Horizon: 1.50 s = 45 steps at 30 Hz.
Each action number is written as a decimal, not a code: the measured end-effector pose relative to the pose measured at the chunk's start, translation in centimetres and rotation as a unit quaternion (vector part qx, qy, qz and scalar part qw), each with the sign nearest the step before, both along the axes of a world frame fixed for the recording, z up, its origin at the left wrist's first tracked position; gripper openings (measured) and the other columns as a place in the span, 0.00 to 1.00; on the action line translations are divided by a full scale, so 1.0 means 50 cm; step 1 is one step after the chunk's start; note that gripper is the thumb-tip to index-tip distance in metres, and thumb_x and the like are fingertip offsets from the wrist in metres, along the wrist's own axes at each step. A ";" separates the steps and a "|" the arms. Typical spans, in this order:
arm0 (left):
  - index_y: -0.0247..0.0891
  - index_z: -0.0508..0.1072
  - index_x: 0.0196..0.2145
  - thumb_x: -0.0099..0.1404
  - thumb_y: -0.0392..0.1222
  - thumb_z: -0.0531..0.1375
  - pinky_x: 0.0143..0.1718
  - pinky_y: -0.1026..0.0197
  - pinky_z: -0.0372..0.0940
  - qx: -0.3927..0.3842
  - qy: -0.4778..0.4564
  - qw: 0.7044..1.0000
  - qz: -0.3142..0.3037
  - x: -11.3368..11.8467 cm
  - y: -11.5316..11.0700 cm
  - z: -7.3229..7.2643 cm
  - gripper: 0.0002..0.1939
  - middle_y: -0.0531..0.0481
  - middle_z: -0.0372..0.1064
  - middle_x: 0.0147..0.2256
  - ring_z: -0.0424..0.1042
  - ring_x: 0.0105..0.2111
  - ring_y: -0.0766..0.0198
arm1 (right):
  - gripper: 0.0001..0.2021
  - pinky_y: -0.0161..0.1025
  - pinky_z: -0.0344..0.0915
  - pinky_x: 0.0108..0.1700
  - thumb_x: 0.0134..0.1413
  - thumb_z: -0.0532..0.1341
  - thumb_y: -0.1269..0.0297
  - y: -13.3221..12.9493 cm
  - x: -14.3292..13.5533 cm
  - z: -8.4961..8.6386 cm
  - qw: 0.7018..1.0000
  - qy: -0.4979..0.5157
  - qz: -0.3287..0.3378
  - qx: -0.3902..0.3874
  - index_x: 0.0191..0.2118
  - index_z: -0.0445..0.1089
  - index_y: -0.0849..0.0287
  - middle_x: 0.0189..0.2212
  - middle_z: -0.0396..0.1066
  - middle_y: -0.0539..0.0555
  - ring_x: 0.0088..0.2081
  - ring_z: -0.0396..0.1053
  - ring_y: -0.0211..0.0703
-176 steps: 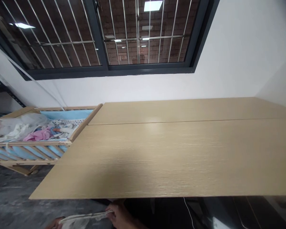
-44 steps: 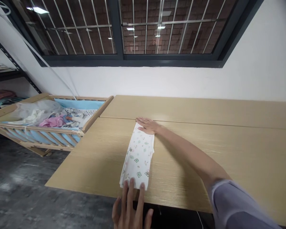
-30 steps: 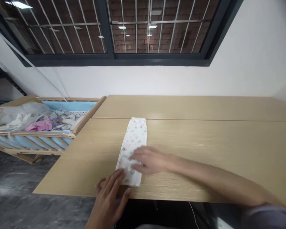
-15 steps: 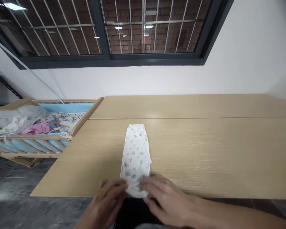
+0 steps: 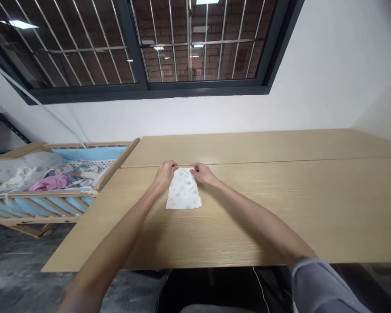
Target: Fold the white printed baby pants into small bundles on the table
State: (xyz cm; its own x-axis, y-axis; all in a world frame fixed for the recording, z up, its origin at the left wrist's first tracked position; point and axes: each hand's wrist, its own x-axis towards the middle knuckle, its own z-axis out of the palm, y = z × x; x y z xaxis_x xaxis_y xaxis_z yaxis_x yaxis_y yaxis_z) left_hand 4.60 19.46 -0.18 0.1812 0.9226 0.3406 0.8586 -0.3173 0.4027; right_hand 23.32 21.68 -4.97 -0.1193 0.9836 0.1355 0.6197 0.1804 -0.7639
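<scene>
White baby pants (image 5: 183, 191) with a small scattered print lie folded into a short piece on the wooden table. At their far edge, my left hand (image 5: 166, 174) pinches the left corner with its fingers closed. My right hand (image 5: 203, 174) does the same at the right corner, thumb and fingers pressed together on the cloth. The near edge of the pants lies flat and straight on the tabletop.
The wooden table (image 5: 280, 195) has a seam running across it. To its left stands a wooden crib (image 5: 112, 167) with blue lining, holding jumbled clothes (image 5: 52, 181) and a clear plastic bag (image 5: 35, 161). A barred window (image 5: 150, 89) is set in the wall behind.
Both hands have moved from the near end of the baby pants to the far end. The near part is now folded over, so the pants are about half as long.
</scene>
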 end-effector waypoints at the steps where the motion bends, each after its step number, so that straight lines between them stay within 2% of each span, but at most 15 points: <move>1: 0.35 0.78 0.38 0.70 0.36 0.53 0.45 0.57 0.66 -0.008 0.014 1.000 0.010 0.006 0.010 -0.006 0.13 0.41 0.78 0.40 0.75 0.42 0.56 | 0.05 0.35 0.61 0.34 0.58 0.59 0.66 0.011 -0.001 -0.005 1.000 -0.010 0.002 -0.007 0.37 0.71 0.61 0.30 0.73 0.52 0.32 0.68 0.40; 4: 0.33 0.76 0.45 0.71 0.38 0.53 0.50 0.51 0.64 -0.010 0.060 0.997 0.045 0.020 -0.010 -0.015 0.13 0.35 0.75 0.46 0.73 0.48 0.50 | 0.07 0.39 0.65 0.40 0.58 0.60 0.67 0.016 0.003 -0.005 0.999 -0.035 0.008 -0.016 0.39 0.73 0.63 0.35 0.75 0.57 0.37 0.71 0.46; 8: 0.32 0.70 0.55 0.73 0.48 0.52 0.56 0.42 0.59 0.018 0.113 0.992 0.053 0.035 -0.155 -0.042 0.21 0.30 0.70 0.55 0.68 0.54 0.42 | 0.22 0.47 0.58 0.61 0.67 0.55 0.60 -0.041 0.010 0.029 0.990 -0.085 0.056 0.103 0.61 0.64 0.65 0.59 0.66 0.68 0.61 0.63 0.54; 10: 0.31 0.72 0.53 0.73 0.52 0.50 0.53 0.41 0.62 0.036 0.162 0.986 0.025 0.044 -0.246 -0.076 0.24 0.29 0.71 0.52 0.70 0.52 0.41 | 0.26 0.50 0.51 0.67 0.70 0.51 0.56 -0.091 0.003 0.048 0.959 -0.126 0.175 0.184 0.67 0.57 0.63 0.66 0.58 0.66 0.67 0.54 0.53; 12: 0.28 0.72 0.54 0.72 0.55 0.50 0.51 0.39 0.64 0.060 0.204 0.977 0.013 0.052 -0.319 -0.116 0.28 0.26 0.70 0.55 0.69 0.54 0.37 | 0.27 0.50 0.48 0.70 0.72 0.48 0.53 -0.143 -0.015 0.056 0.905 -0.154 0.333 0.217 0.70 0.53 0.60 0.70 0.51 0.63 0.71 0.48 0.50; 15: 0.32 0.78 0.47 0.72 0.55 0.52 0.49 0.39 0.67 0.045 0.237 0.970 0.011 0.061 -0.372 -0.161 0.25 0.29 0.76 0.47 0.72 0.51 0.37 | 0.29 0.46 0.43 0.72 0.73 0.45 0.53 -0.191 -0.049 0.039 0.832 -0.166 0.490 0.201 0.72 0.49 0.63 0.73 0.44 0.62 0.73 0.40 0.46; 18: 0.31 0.80 0.44 0.72 0.54 0.52 0.48 0.39 0.68 0.028 0.243 0.969 0.023 0.066 -0.377 -0.174 0.24 0.30 0.77 0.45 0.74 0.50 0.37 | 0.30 0.45 0.38 0.73 0.74 0.42 0.52 -0.181 -0.070 0.000 0.826 -0.194 0.512 0.134 0.73 0.46 0.65 0.73 0.41 0.61 0.74 0.36 0.45; 22: 0.27 0.71 0.57 0.73 0.53 0.50 0.50 0.43 0.69 0.055 0.226 0.972 0.046 0.061 -0.370 -0.174 0.28 0.28 0.68 0.59 0.67 0.60 0.37 | 0.31 0.51 0.34 0.73 0.74 0.39 0.49 -0.098 -0.068 -0.041 0.841 -0.246 0.473 0.091 0.73 0.45 0.61 0.74 0.38 0.58 0.74 0.34 0.47; 27: 0.26 0.67 0.61 0.74 0.53 0.48 0.51 0.42 0.69 0.051 0.228 0.972 0.041 0.050 -0.368 -0.181 0.30 0.26 0.63 0.62 0.66 0.61 0.36 | 0.31 0.51 0.30 0.73 0.73 0.40 0.50 0.024 -0.045 -0.054 0.872 -0.275 0.387 0.118 0.74 0.43 0.58 0.74 0.36 0.56 0.74 0.32 0.46; 31: 0.28 0.68 0.60 0.73 0.53 0.50 0.51 0.43 0.69 0.045 0.219 0.974 0.031 0.049 -0.366 -0.175 0.28 0.27 0.64 0.62 0.67 0.60 0.38 | 0.30 0.50 0.31 0.73 0.73 0.42 0.51 0.070 -0.033 -0.055 0.888 -0.264 0.357 0.123 0.74 0.44 0.59 0.74 0.35 0.56 0.74 0.32 0.47; 36: 0.35 0.74 0.53 0.74 0.48 0.51 0.53 0.42 0.67 0.003 0.185 0.983 -0.013 0.020 -0.343 -0.127 0.20 0.34 0.72 0.56 0.72 0.55 0.44 | 0.31 0.53 0.36 0.72 0.72 0.45 0.49 0.023 -0.015 -0.010 0.907 -0.212 0.332 0.152 0.73 0.46 0.59 0.74 0.39 0.59 0.74 0.37 0.52; 38: 0.38 0.76 0.48 0.74 0.45 0.51 0.54 0.45 0.66 -0.008 0.163 0.985 -0.052 -0.007 -0.326 -0.103 0.16 0.40 0.76 0.51 0.74 0.52 0.49 | 0.29 0.56 0.44 0.69 0.71 0.48 0.50 -0.024 -0.001 0.023 0.915 -0.198 0.303 0.178 0.71 0.53 0.58 0.71 0.49 0.62 0.71 0.46 0.55; 40: 0.39 0.76 0.47 0.73 0.40 0.53 0.54 0.47 0.66 0.005 0.146 0.985 -0.086 -0.039 -0.305 -0.089 0.14 0.44 0.78 0.49 0.74 0.50 0.51 | 0.24 0.57 0.53 0.64 0.68 0.54 0.52 -0.078 0.017 0.051 0.914 -0.196 0.300 0.190 0.63 0.65 0.58 0.62 0.64 0.64 0.62 0.61 0.58; 43: 0.39 0.77 0.46 0.71 0.36 0.55 0.52 0.47 0.66 0.027 0.154 0.980 -0.120 -0.080 -0.272 -0.094 0.12 0.43 0.78 0.47 0.75 0.47 0.51 | 0.20 0.55 0.62 0.55 0.63 0.60 0.50 -0.152 0.047 0.058 0.899 -0.208 0.350 0.165 0.52 0.74 0.59 0.45 0.74 0.61 0.47 0.70 0.55; 45: 0.39 0.78 0.45 0.70 0.35 0.54 0.50 0.48 0.66 0.037 0.169 0.975 -0.136 -0.097 -0.254 -0.107 0.13 0.43 0.78 0.46 0.75 0.46 0.52 | 0.18 0.54 0.64 0.52 0.63 0.61 0.52 -0.190 0.064 0.037 0.892 -0.228 0.360 0.153 0.50 0.75 0.60 0.43 0.74 0.60 0.45 0.71 0.54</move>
State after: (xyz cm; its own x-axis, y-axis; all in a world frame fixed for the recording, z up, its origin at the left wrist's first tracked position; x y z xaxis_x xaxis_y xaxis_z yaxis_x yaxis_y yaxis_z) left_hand -0.26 6.75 -5.52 0.5290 0.8002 0.2826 0.8187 -0.5688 0.0781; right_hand 26.51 12.19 -3.10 -0.8163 0.5550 0.1602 0.4928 0.8138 -0.3081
